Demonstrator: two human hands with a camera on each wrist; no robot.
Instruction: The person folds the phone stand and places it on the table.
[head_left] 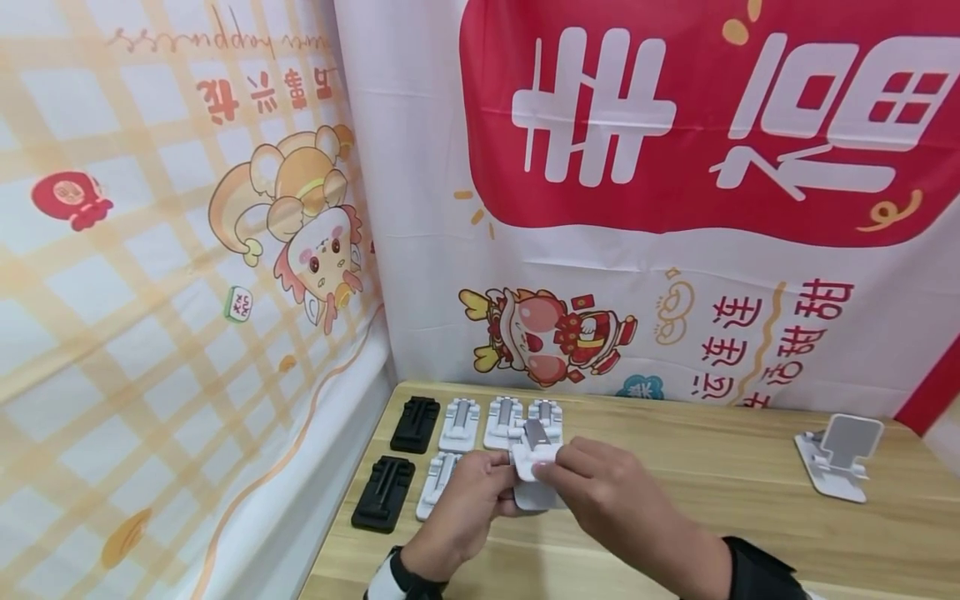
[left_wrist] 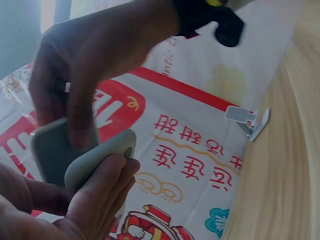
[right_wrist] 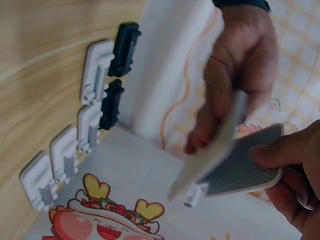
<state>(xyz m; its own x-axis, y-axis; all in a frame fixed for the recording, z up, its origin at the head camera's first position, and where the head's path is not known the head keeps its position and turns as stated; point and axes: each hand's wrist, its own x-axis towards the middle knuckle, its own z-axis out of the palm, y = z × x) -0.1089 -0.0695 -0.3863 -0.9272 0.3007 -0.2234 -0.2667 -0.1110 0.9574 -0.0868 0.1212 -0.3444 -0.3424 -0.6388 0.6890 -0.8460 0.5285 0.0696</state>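
Observation:
Both hands hold a white phone stand (head_left: pixel 537 467) above the table, in front of the rows of stands. My left hand (head_left: pixel 468 500) grips one plate of it from the left, its fingers lying along the plate in the left wrist view. From the right, my right hand (head_left: pixel 615 492) pinches the other plate between thumb and fingers. The right wrist view shows the right thumb on a grey ribbed pad (right_wrist: pixel 245 165) on that plate. The two plates stand apart at an angle, with part of the hinge (right_wrist: pixel 192 195) visible between them.
Folded white stands (head_left: pixel 460 423) and two folded black stands (head_left: pixel 383 493) lie in rows at the table's left. One is partly hidden behind my left hand. An unfolded white stand (head_left: pixel 836 458) is at the far right. Printed cloths (head_left: pixel 420 208) hang behind and left of the wooden table (head_left: pixel 712 475).

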